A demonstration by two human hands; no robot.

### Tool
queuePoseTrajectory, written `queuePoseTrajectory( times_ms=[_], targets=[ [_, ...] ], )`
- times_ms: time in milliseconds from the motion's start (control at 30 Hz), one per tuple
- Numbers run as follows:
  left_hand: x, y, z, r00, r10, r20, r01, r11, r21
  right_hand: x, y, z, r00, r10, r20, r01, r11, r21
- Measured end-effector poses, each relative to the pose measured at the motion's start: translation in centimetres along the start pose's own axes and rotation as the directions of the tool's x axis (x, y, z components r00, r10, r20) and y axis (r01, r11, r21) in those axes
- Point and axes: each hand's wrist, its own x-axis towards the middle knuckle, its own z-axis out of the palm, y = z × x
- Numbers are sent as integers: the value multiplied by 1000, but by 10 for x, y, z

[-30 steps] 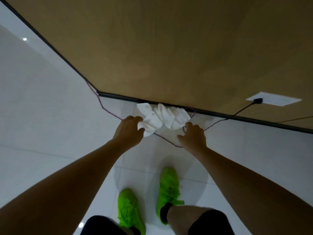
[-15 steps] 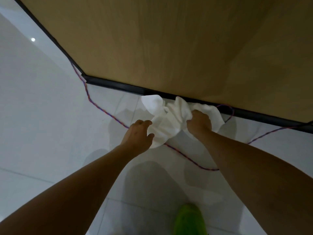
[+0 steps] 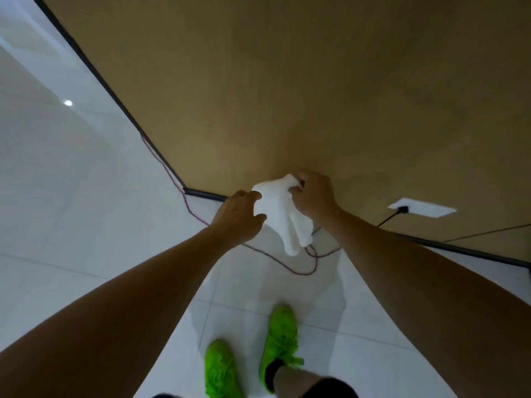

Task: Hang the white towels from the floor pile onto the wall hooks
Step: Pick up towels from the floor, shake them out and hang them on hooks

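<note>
Both forearms are bare, with no sleeve, watch or band showing on either, and the left hand (image 3: 237, 215) and right hand (image 3: 313, 196) wear no gloves. The feet are in bright neon-green lace-up shoes (image 3: 280, 340) (the right one over a black ankle sock (image 3: 270, 372)). Dark shorts (image 3: 324, 387) show at the bottom edge.

White towel (image 3: 283, 216) crumpled, dangling above floor.

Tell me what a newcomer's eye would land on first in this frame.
First, the white towel at centre, lifted in front of the tan wall, with the right hand gripping its top and the left hand holding its left edge. Next, the bright green shoes on the white tiled floor below.
</note>
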Motion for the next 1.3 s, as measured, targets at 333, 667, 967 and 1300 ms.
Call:
queuePoseTrajectory(
  times_ms=[333,667,967,1300],
  targets=[
    [-137,192,-277,905,355,-235,-381,922,-74,-114,-242,-278,958,-260,-119,263,965,16],
    [-318,242,-457,580,623,-524,-595,764,250,-313,-367,-403,879,-385,-282,324,915,-239],
    [-405,239,-505,455,675,-581,-601,714,359,-391,-396,-423,755,-359,-549,202,923,-327],
    [-422,267,-509,322,604,-729,-290,796,531,-431,-414,-454,889,-200,-412,288,943,165]
  ],
)
